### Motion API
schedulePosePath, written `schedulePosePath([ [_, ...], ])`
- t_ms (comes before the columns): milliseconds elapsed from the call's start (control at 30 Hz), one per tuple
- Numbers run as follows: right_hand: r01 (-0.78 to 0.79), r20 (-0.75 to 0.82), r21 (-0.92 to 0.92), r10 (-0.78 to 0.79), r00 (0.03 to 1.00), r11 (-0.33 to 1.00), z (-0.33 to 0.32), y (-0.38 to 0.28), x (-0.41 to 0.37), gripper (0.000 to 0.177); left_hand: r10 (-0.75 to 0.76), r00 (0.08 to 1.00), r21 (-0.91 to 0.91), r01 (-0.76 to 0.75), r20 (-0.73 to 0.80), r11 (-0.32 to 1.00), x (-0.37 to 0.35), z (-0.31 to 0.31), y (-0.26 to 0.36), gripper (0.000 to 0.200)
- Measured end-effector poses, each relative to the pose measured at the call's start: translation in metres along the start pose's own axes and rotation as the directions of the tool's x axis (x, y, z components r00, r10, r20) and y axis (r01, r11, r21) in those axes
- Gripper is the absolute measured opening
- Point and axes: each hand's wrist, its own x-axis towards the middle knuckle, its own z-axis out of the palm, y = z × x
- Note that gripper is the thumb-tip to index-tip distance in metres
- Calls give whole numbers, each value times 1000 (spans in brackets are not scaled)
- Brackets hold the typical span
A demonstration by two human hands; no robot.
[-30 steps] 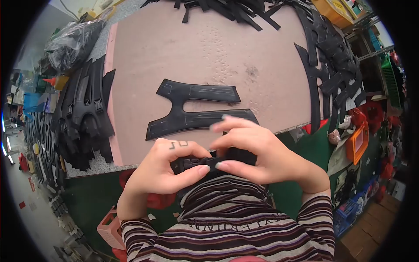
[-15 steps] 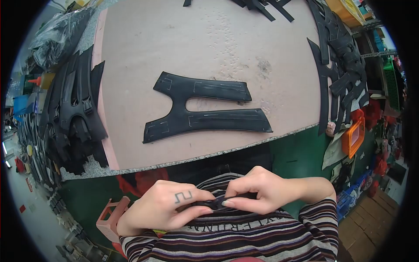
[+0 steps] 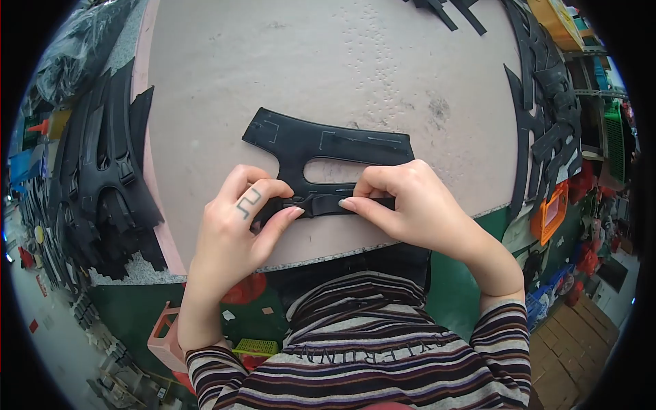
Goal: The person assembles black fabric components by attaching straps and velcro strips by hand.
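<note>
A black H-shaped panel [image 3: 342, 140] with pale marking lines lies on the pink work mat [image 3: 273, 61]; its near arm is largely covered by my hands. Over that near arm, both hands stretch a short black strap [image 3: 326, 204] with what looks like a small buckle at its left part. My left hand [image 3: 242, 215], with a drawn mark on its back, pinches the left end between thumb and fingers. The right end is pinched by my right hand [image 3: 406, 201]. How the strap touches the panel beneath is hidden.
A pile of black strapped pieces with buckles [image 3: 109, 157] sits along the left edge. More black pieces [image 3: 547, 102] are heaped at the right, and some strips [image 3: 451, 10] lie at the far edge. A pink stool [image 3: 166, 338] and an orange basket [image 3: 549, 213] stand beside the table.
Both hands have moved forward from in front of my body to over the near arm of the panel, carrying the black strap between them. The view has shifted slightly.
</note>
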Motion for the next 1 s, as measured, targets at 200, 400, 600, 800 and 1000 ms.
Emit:
schedulePosePath([
  [200,6,7,7,-6,1000,1000,0,1,5,25,-114,993,-64,115,19,991,-1,-4,-3,25],
  [400,52,-6,22,-52,999,998,2,7,4,23,-107,993,-32,109,58,994,2,-6,0,26],
  [600,42,23,25,-42,999,999,-1,5,5,22,-125,990,-40,128,71,991,3,-7,0,26],
  [800,44,23,37,-45,999,998,-1,7,6,22,-158,984,-49,162,85,985,5,-6,1,26],
  [1000,57,21,35,-57,998,998,0,9,6,21,-171,982,-21,173,82,985,6,-5,6,26],
])
